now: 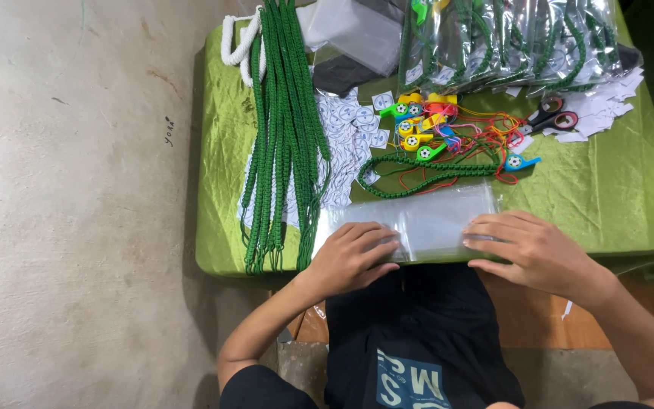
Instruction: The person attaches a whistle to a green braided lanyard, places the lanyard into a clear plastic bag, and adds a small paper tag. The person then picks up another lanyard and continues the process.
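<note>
Hands flat on a stack of clear plastic bags [425, 220] at the near edge of a tabletop [607, 189] draped in green cloth. The left hand [353, 256] lies palm down on the stack's left end, fingers [376, 235] lightly spread and slightly curled, pinching nothing. The right hand [527, 246] presses the stack's right end, fingers [493, 227] stretched out side by side and pointing left, tips on the plastic; whether the thumb hooks under the edge cannot be told.

Just beyond the bags lies a single green braided cord [418, 168], looped lengthwise, touching a heap of small plastic whistles [421, 125] in yellow, green, blue and orange with tangled red strings [486, 136]. One blue whistle [520, 160] lies a little apart on the right.

On the left side of the tabletop, a thick bundle of green cords [285, 129] runs from the far edge to the near edge, its ends hanging over. Beneath and beside it lie many small white printed cards [346, 132]. A white rope [238, 45] lies at the far left corner.

Along the far edge sit packed bags of cords [509, 42], glossy and overlapping. Scissors [550, 115] with red-and-black handles rest on white paper scraps [607, 102] at the right.

The person wears a dark shirt [410, 341]. Bare concrete floor [77, 204] fills the left.
</note>
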